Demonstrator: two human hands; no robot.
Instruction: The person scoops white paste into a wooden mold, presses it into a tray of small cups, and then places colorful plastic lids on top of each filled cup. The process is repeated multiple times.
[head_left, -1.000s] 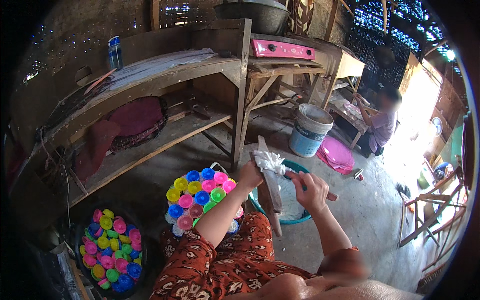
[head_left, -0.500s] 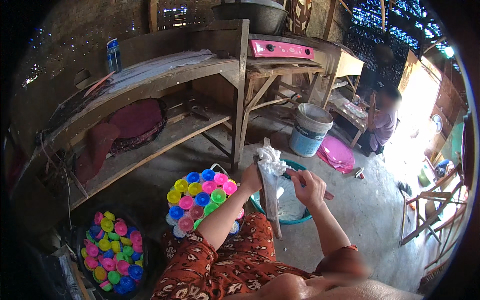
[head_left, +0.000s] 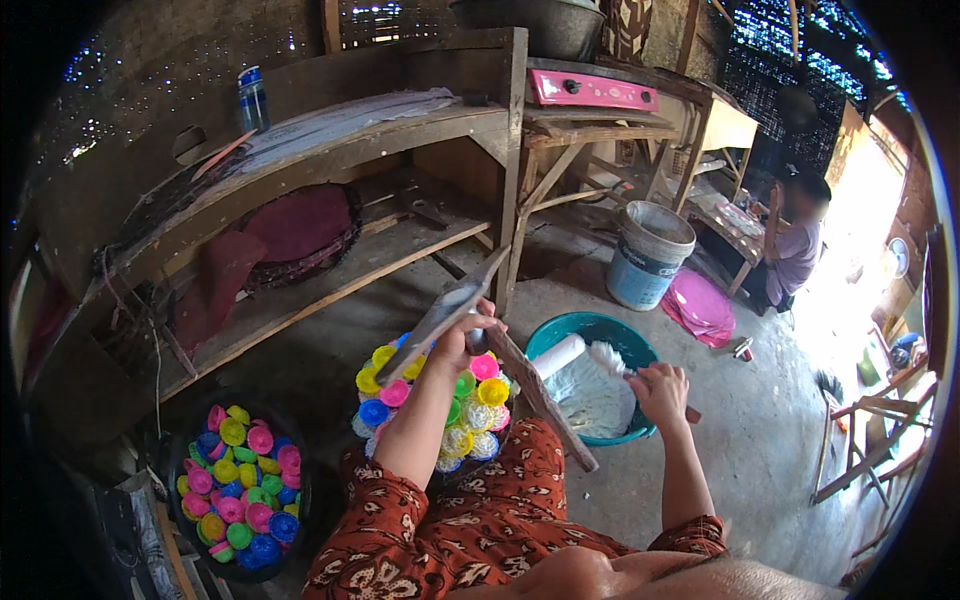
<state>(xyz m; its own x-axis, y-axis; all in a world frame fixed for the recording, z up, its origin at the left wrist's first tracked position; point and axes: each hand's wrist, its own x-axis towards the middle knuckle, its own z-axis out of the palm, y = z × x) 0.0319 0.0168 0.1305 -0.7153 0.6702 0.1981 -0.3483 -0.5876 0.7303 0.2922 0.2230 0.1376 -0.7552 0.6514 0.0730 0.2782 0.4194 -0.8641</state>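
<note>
My left hand (head_left: 462, 342) grips a two-armed wooden press (head_left: 545, 400). One flat arm slants up and left past my wrist, and the other runs down toward my right knee; a dark rounded knob shows by my fingers. Closed around a wooden-handled scoop (head_left: 693, 414) is my right hand (head_left: 660, 392), with white dough clinging to the scoop's tip. Below is a teal basin (head_left: 640, 352) holding white dough (head_left: 590, 400). A white cylinder (head_left: 560, 355) shows over the basin, beside the press arm; whether it is attached, I cannot tell. Left of my knee are colourful cups (head_left: 485, 366), several with white lacy strands.
A dark tub at lower left holds loose coloured cups (head_left: 232, 432). Beyond the basin stand a blue-and-white bucket (head_left: 645, 265) and a pink round mat (head_left: 697, 308). A wooden bench (head_left: 400, 130) and pink stove (head_left: 590, 90) line the back. A person (head_left: 797, 240) sits at far right.
The scoop and my right hand have drawn away from the press, down toward the basin's right side. In my left hand the press has swung so that its two arms spread apart. The view has shifted.
</note>
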